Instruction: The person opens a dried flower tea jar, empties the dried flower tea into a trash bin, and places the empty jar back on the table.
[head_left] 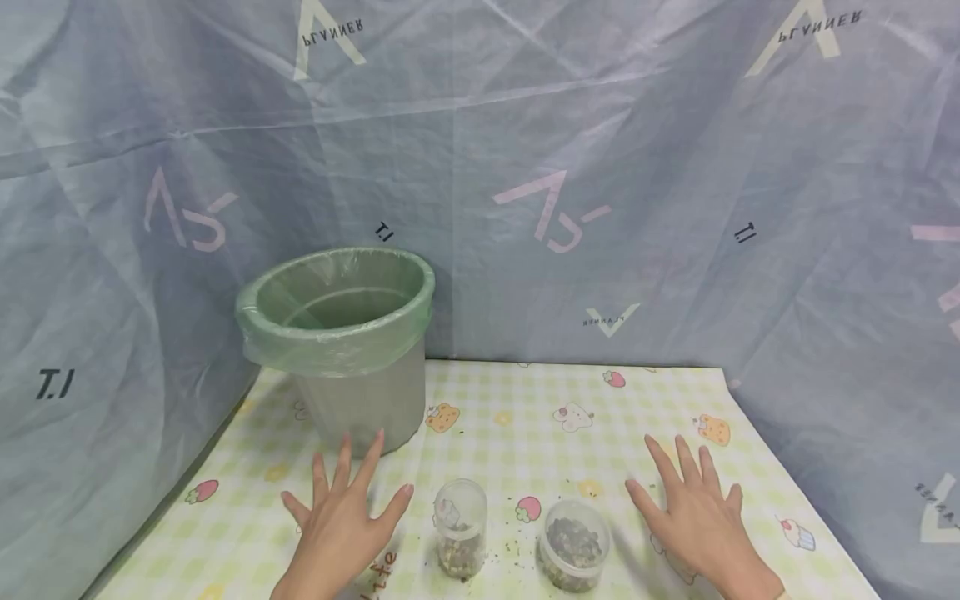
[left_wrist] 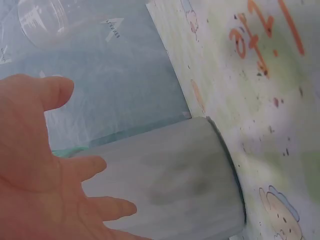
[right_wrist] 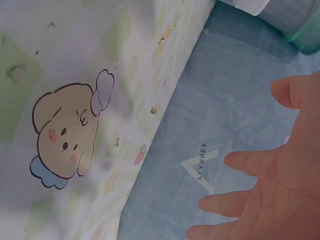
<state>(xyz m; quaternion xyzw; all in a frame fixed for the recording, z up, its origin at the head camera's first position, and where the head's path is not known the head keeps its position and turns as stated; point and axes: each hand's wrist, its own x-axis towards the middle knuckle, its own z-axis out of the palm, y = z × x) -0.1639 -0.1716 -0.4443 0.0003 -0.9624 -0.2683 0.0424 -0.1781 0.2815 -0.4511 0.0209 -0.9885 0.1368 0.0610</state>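
Observation:
Fingers spread wide, my left hand (head_left: 339, 527) is over the left part of the table, to the left of a tall clear plastic jar (head_left: 461, 529). Mixed small bits fill the bottom of that jar, and its upper part is see-through. My right hand (head_left: 699, 518), also spread and holding nothing, is to the right of a shorter, wider clear tub (head_left: 574, 546) that has dark granules in it. Both containers stand upright between the hands. In the left wrist view the left palm (left_wrist: 30, 165) shows with nothing against it; the right palm (right_wrist: 290, 185) is likewise bare in the right wrist view.
A grey bin (head_left: 367, 400) lined with a green plastic bag (head_left: 337, 346) stands at the back left, just beyond my left fingertips. Dark crumbs (head_left: 510, 550) lie scattered between the containers on the checked tablecloth (head_left: 517, 450). A grey-blue printed curtain (head_left: 645, 183) encloses the table.

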